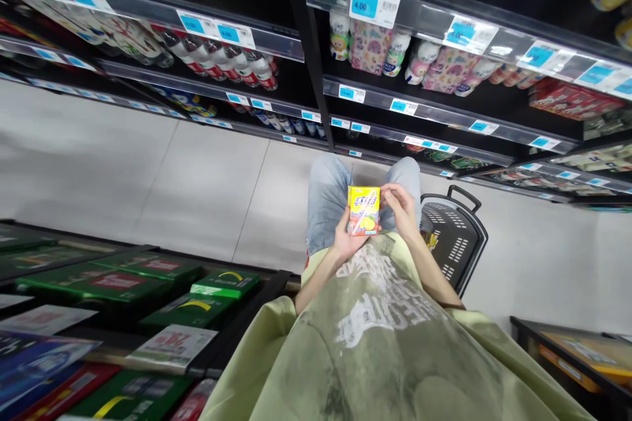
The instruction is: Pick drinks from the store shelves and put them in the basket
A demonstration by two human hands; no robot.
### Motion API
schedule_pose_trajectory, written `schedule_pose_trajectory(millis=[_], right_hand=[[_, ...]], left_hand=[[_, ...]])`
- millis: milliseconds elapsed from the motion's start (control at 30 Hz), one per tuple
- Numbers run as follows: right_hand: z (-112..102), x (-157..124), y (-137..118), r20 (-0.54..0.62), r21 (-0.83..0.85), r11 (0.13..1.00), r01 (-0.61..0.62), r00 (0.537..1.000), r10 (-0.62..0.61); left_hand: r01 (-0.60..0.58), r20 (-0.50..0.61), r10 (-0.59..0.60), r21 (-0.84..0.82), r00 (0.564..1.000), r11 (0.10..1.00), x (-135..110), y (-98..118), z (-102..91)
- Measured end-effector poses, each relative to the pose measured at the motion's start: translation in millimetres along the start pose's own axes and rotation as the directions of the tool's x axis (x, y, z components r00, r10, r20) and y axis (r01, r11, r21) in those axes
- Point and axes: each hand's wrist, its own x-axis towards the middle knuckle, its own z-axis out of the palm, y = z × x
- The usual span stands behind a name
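Note:
A small yellow drink carton [364, 209] with a straw on its front is held upright in front of my body. My left hand [347, 239] grips it from below and from the left side. My right hand [401, 210] closes its fingers on the carton's right edge. Both forearms come out of a light green printed T-shirt. Below the carton I see my legs in pale jeans.
A black shopping basket [451, 237] stands on the grey floor at my right. Dark shelves [316, 46] with bottles, cartons and blue price tags face me. Green and red boxes [148, 276] lie on a low display at the left. Another display corner shows at the lower right.

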Motion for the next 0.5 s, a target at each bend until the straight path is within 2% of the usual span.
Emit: schedule_pose_trajectory(millis=[67,100,133,167,233,267,333,433,500], right_hand=[[-2,0,4,0.037,-0.020,1.000,-0.002,0.999,0.003],[-3,-1,6,0.059,-0.025,1.000,0.001,0.998,0.000],[-3,-1,9,0.078,-0.031,1.000,0.004,0.997,-0.002],[-3,-2,11,0.091,-0.036,0.999,0.003,0.996,0.001],[-2,-3,16,0.097,-0.025,0.999,-0.024,0.995,0.026],[-1,-4,18,0.095,-0.003,0.999,-0.046,0.994,0.046],[3,-6,21,0.082,0.068,0.993,-0.094,0.993,0.088],[9,-7,24,0.048,0.183,0.973,-0.142,0.990,0.135],[12,-6,23,0.036,0.226,0.960,-0.163,0.987,0.159]], left_hand=[[-0.125,-0.054,0.135,0.158,0.989,0.980,2,0,2.7],[-0.211,-0.072,0.240,0.284,0.968,0.935,3,1,4.2],[-0.297,-0.072,0.362,0.436,0.929,0.849,3,2,5.7],[-0.367,-0.047,0.484,0.590,0.874,0.719,2,4,6.9],[-0.418,0.061,0.660,0.816,0.748,0.398,1,7,8.4],[-0.408,0.115,0.709,0.876,0.695,0.258,0,8,8.6],[-0.376,0.197,0.774,0.925,0.602,0.057,-1,8,7.7],[-0.352,0.319,0.815,0.923,0.483,-0.153,-1,5,3.7],[-0.354,0.396,0.815,0.900,0.422,-0.254,0,3,0.0]])
